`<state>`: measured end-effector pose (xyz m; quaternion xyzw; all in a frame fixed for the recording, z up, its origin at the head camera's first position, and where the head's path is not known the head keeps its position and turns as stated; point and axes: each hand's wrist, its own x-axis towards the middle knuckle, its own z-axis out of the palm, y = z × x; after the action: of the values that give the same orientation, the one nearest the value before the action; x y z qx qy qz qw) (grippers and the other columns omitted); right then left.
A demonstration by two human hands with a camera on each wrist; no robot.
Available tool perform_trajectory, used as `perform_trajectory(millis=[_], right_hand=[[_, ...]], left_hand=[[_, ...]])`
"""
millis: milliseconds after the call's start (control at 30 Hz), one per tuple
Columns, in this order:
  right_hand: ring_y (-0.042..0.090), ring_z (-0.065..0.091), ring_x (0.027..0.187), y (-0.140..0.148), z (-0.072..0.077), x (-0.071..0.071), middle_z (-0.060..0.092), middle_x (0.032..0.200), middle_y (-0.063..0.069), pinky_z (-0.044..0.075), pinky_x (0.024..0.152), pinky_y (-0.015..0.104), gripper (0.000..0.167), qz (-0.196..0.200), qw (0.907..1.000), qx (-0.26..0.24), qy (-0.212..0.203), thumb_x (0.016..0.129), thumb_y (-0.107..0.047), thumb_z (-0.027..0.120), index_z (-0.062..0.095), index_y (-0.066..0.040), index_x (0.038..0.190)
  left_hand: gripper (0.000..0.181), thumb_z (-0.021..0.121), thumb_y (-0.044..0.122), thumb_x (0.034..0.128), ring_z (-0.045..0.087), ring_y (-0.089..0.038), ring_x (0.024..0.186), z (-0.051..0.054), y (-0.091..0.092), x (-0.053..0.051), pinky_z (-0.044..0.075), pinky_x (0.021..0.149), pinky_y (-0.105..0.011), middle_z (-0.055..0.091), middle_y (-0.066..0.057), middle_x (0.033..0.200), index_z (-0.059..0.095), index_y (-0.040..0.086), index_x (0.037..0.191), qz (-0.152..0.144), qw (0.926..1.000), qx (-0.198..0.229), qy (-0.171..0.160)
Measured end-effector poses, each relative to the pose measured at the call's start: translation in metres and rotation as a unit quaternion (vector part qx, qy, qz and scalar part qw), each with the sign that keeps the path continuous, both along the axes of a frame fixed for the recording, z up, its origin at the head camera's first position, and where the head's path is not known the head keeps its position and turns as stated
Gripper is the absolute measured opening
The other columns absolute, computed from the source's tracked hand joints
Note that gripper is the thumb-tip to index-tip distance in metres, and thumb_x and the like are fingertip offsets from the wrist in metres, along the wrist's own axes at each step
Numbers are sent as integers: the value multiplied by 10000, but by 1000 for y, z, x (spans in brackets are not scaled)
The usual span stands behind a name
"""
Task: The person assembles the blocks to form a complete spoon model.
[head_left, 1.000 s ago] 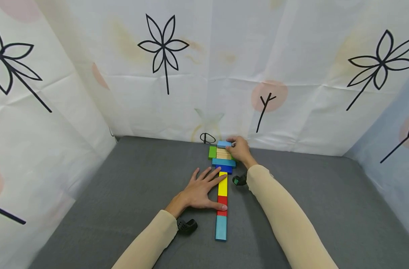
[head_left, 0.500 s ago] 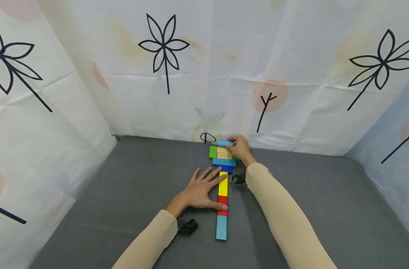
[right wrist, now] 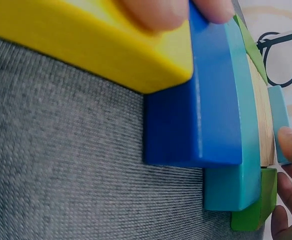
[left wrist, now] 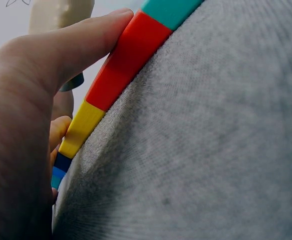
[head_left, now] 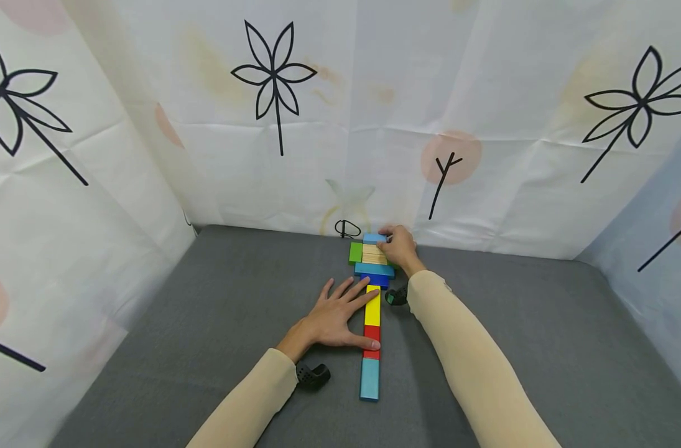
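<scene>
In the head view, toy blocks form a line on the grey surface. My left hand [head_left: 331, 320] lies with fingers spread, a fingertip on the yellow block [head_left: 372, 314] and the thumb on the red block [head_left: 371, 334]. A teal block [head_left: 369, 379] ends the line nearest me. Beyond the yellow one lie a dark blue block [head_left: 380, 282], a wider teal block [head_left: 374, 269] and a plain wooden block [head_left: 374, 254] between green blocks [head_left: 355, 252]. At the far end my right hand [head_left: 400, 249] pinches the right end of a light blue block [right wrist: 279, 120], partly hiding it.
A grey cloth surface [head_left: 250, 292] spreads around the blocks. White patterned fabric [head_left: 262, 186] hangs behind the far edge and along both sides. Black wrist devices [head_left: 312, 377] sit at both wrists.
Hands and blocks keep the same places relative to each other. The head view shifts very slightly.
</scene>
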<state>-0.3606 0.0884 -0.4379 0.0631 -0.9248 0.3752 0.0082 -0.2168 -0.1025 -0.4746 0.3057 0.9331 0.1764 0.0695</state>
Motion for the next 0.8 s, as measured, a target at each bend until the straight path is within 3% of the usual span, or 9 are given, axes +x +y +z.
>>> perform_trajectory(millis=[800], right_hand=[[370,561,1197,-3,2,0,649,1273,190,216,1104,678,300,-117,9992,269,-288,1010,-121,630,670,-56,1301]], left_hand=[[1022,576,808,804,7,-235,1562,-1,1,-2,-77,1191,-615,-15,111,1700,165,377,1634,18,9999,-111,-39]])
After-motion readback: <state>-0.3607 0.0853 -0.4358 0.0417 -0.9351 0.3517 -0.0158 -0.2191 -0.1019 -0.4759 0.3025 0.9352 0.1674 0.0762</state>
